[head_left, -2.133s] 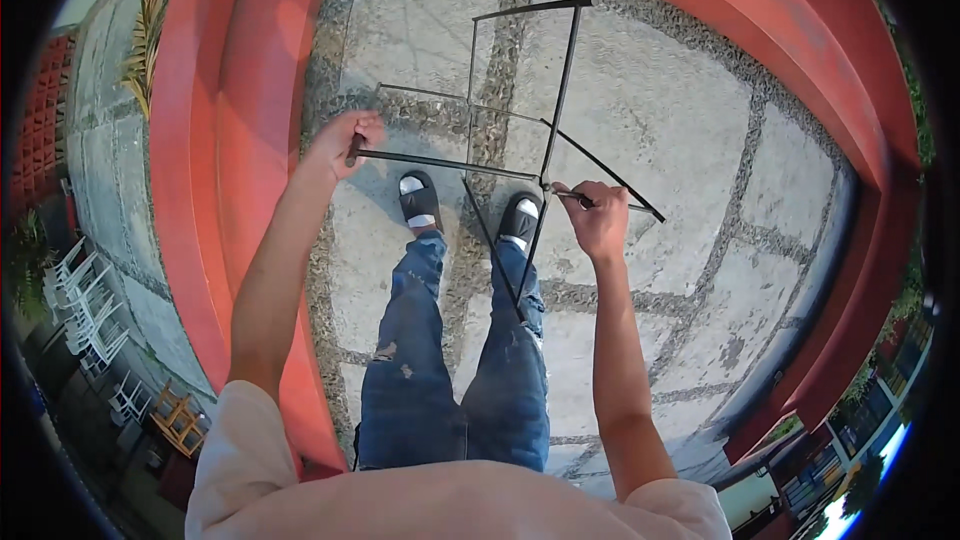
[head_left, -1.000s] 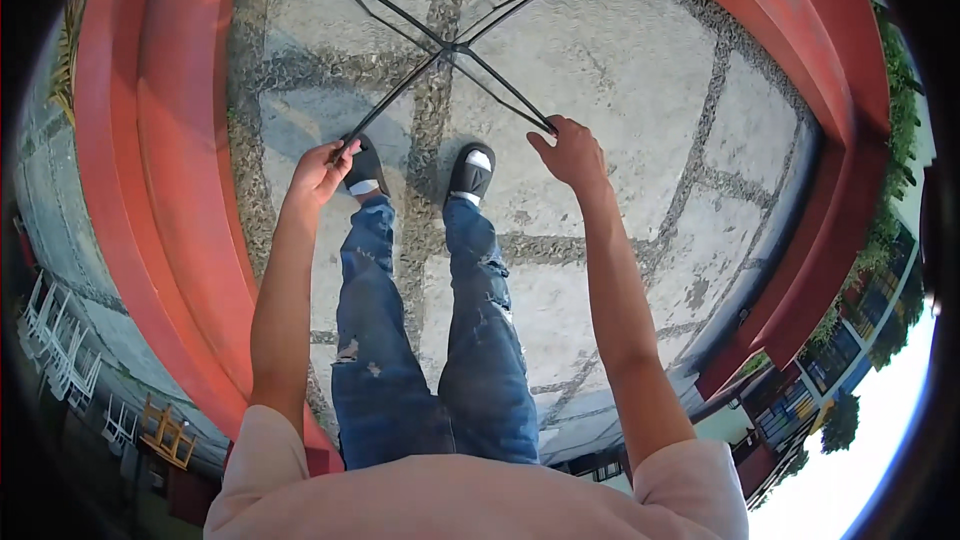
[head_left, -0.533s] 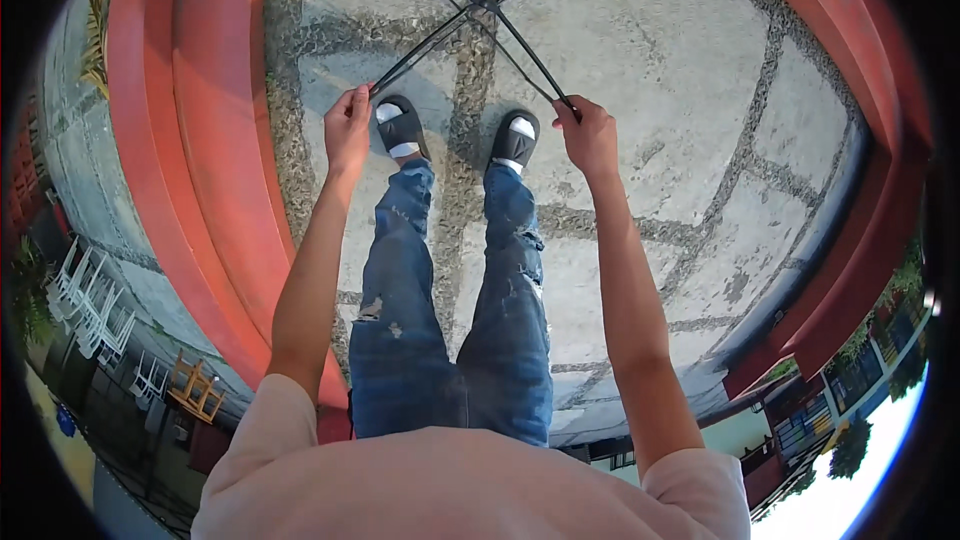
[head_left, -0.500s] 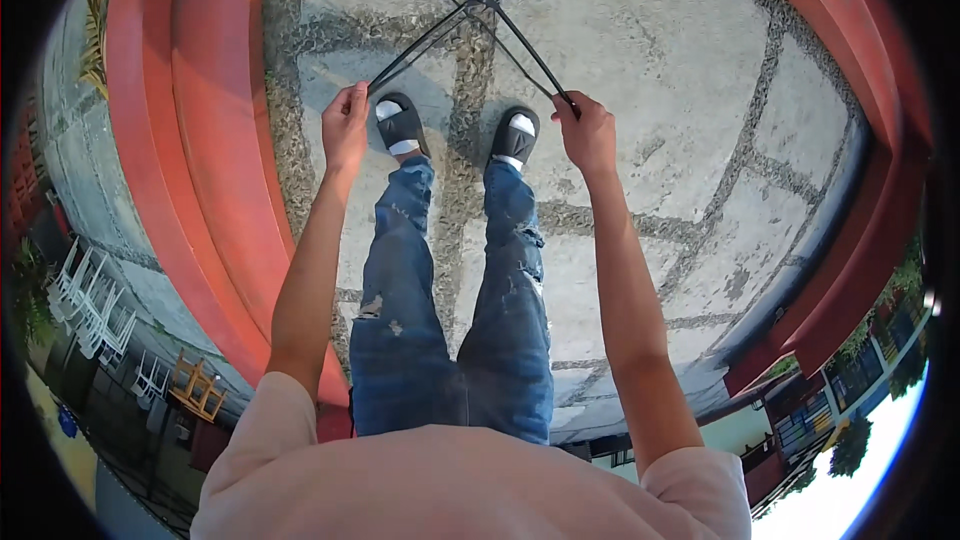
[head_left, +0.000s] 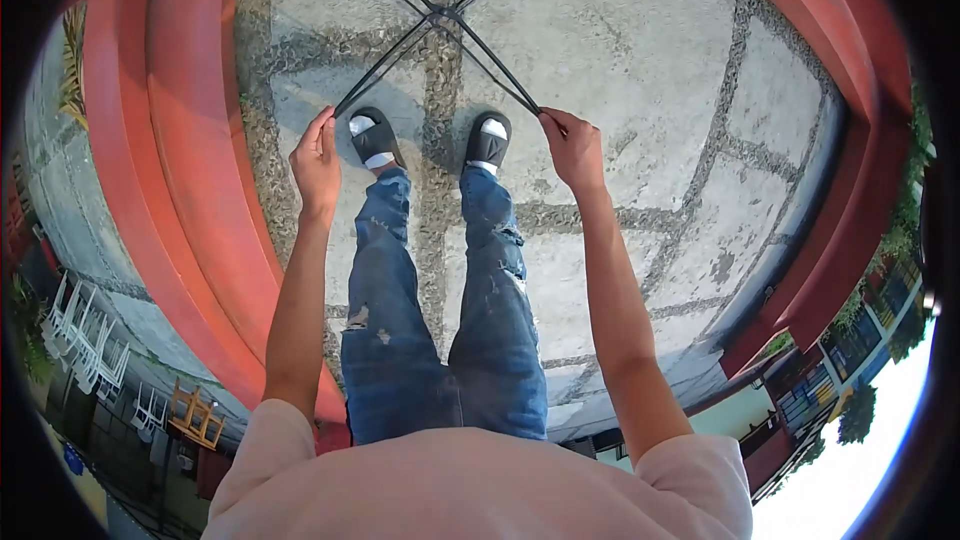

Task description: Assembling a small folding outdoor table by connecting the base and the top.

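Hands [head_left: 316,165]: both gripping black crossed frame [head_left: 444,15], near ends (far ends cropped) | paving [head_left: 610,60]: beneath

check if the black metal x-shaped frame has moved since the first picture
Yes: the frame moved forward and left, its centre now over the grey pebbled strip.

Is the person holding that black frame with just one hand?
No, the left hand and right hand each grip an end of the black frame.
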